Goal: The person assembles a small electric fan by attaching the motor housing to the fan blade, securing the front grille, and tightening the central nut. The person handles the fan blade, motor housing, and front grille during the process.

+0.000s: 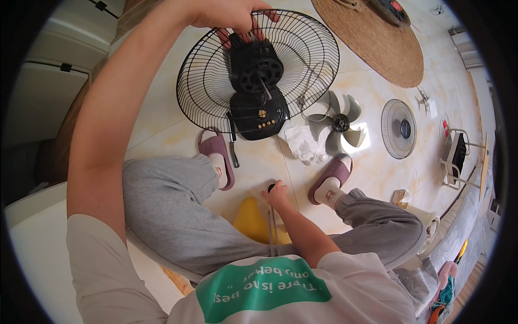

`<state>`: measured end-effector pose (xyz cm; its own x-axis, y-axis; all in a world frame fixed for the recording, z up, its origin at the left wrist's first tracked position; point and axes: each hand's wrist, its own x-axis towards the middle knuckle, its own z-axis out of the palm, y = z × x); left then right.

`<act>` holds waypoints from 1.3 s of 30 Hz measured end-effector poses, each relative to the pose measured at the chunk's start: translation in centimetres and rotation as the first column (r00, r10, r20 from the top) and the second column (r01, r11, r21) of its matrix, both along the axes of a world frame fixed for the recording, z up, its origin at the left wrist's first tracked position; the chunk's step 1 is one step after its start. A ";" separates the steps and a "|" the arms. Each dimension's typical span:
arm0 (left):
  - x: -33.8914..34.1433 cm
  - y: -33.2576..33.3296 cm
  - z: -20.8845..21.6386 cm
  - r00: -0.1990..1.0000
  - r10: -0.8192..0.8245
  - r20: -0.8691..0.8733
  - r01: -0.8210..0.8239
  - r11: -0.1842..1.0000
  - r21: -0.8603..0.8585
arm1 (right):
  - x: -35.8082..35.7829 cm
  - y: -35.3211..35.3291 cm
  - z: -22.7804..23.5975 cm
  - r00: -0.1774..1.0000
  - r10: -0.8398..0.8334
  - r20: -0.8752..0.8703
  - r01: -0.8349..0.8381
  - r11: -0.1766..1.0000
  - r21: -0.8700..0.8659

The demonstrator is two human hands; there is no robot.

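Note:
At the top, my left hand (232,15) reaches over the rim of a black wire fan grille (197,89), its fingers curled at the top of the black motor housing (256,62). A bare metal shaft sticks out of the motor, and the black base (259,113) with several yellowish buttons shows below, partly behind the grille. Low in the middle, between my knees, my right hand (279,195) pinches a small round black part (271,188). On the floor, right of the fan body, lies a grey fan blade (340,123); the front grille (398,129) rests farther right.
A crumpled white cloth (303,144) lies beside the fan blade. Near my left slipper is a long thin dark tool (233,146). An oval woven mat (377,48) covers the far right floor. A metal-framed stand (458,156) stands at right; something yellow (250,218) shows beneath me.

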<state>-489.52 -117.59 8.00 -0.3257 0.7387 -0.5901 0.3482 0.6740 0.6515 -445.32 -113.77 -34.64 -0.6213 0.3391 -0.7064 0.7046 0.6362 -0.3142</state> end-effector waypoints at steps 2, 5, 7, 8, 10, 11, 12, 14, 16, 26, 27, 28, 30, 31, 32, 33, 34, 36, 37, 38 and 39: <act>0.1 -0.1 0.4 1.000 -0.022 -0.005 0.022 1.000 0.019 | -0.4 -0.1 0.4 0.997 0.007 -0.080 -0.007 1.000 -0.007; 0.5 0.3 0.2 0.999 0.004 -0.044 -0.005 1.000 -0.020 | -2.6 0.2 2.3 0.979 -0.045 -0.200 0.035 0.998 -0.050; 0.6 0.4 0.4 0.999 0.015 -0.048 -0.017 0.999 -0.029 | -5.1 1.1 4.8 0.937 -0.225 -0.266 0.192 0.971 -0.144; 0.6 0.3 0.5 0.998 0.023 -0.052 -0.025 0.999 -0.034 | -6.7 1.3 6.6 0.882 -0.375 -0.286 0.318 0.920 -0.228; 0.7 0.0 0.8 1.000 0.002 -0.010 -0.002 1.000 0.003 | -9.8 1.7 10.9 0.668 -0.598 -0.442 0.426 0.795 -0.432; 0.7 0.0 0.9 1.000 -0.012 0.008 0.012 1.000 0.025 | -11.4 1.9 13.3 0.469 -0.646 -0.602 0.347 0.762 -0.548; 0.6 0.0 0.9 1.000 -0.013 -0.023 0.013 1.000 0.010 | -13.3 2.1 15.5 0.392 -0.623 -0.677 0.301 0.782 -0.545; 0.5 0.1 0.8 0.997 -0.011 -0.082 0.009 1.000 -0.026 | -16.8 2.6 19.2 0.233 -0.555 -0.799 0.165 0.832 -0.530; 0.6 0.2 0.2 0.998 0.016 -0.067 -0.019 0.999 -0.039 | -20.0 2.8 21.7 0.173 -0.487 -0.856 0.107 0.873 -0.476; 0.5 -0.4 0.4 1.000 -0.014 -0.020 0.015 0.998 0.061 | -25.1 2.5 23.0 0.169 -0.257 -0.952 0.098 0.965 -0.243; 0.5 -0.4 0.5 1.000 -0.016 -0.026 0.018 0.998 0.063 | -25.2 2.6 22.9 0.183 -0.232 -0.955 0.117 0.970 -0.213; 0.5 -0.5 0.5 0.999 -0.019 -0.032 0.021 0.998 0.065 | -25.4 2.6 22.7 0.190 -0.201 -0.961 0.130 0.975 -0.179; 0.5 -0.3 0.2 0.999 -0.008 -0.052 0.010 0.999 0.052 | -25.8 2.4 22.5 0.216 -0.146 -0.965 0.173 0.979 -0.110; 0.5 -0.1 -0.1 0.998 0.006 -0.065 -0.003 0.999 0.038 | -26.0 2.3 22.5 0.205 -0.114 -0.972 0.195 0.978 -0.074; 0.4 0.0 -0.4 0.997 0.019 -0.079 -0.017 1.000 0.025 | -26.1 2.2 22.6 0.190 -0.100 -0.977 0.207 0.977 -0.060; 0.3 0.1 -0.5 0.997 0.022 -0.076 -0.021 1.000 0.016 | -26.2 2.2 22.7 0.155 -0.083 -0.984 0.223 0.974 -0.047; 0.1 0.1 -0.7 0.997 0.025 -0.073 -0.024 1.000 0.007 | -26.3 2.2 23.0 0.120 -0.066 -0.991 0.241 0.970 -0.035; -0.1 0.1 -1.0 0.998 0.019 -0.065 -0.019 1.000 0.008 | -26.4 2.7 23.7 0.305 -0.191 -0.933 0.238 0.964 -0.120; -0.2 0.1 -1.0 0.998 0.010 -0.059 -0.009 1.000 0.017 | -26.3 2.9 24.0 0.454 -0.264 -0.851 0.240 0.956 -0.169; -0.2 0.1 -1.0 0.999 0.001 -0.055 0.000 1.000 0.027 | -26.4 3.3 24.3 0.579 -0.184 -0.795 0.185 0.978 -0.091; -0.2 0.1 -1.0 0.998 0.012 -0.059 -0.011 1.000 0.017 | -26.6 4.1 24.6 0.736 -0.106 -0.669 0.113 0.993 -0.033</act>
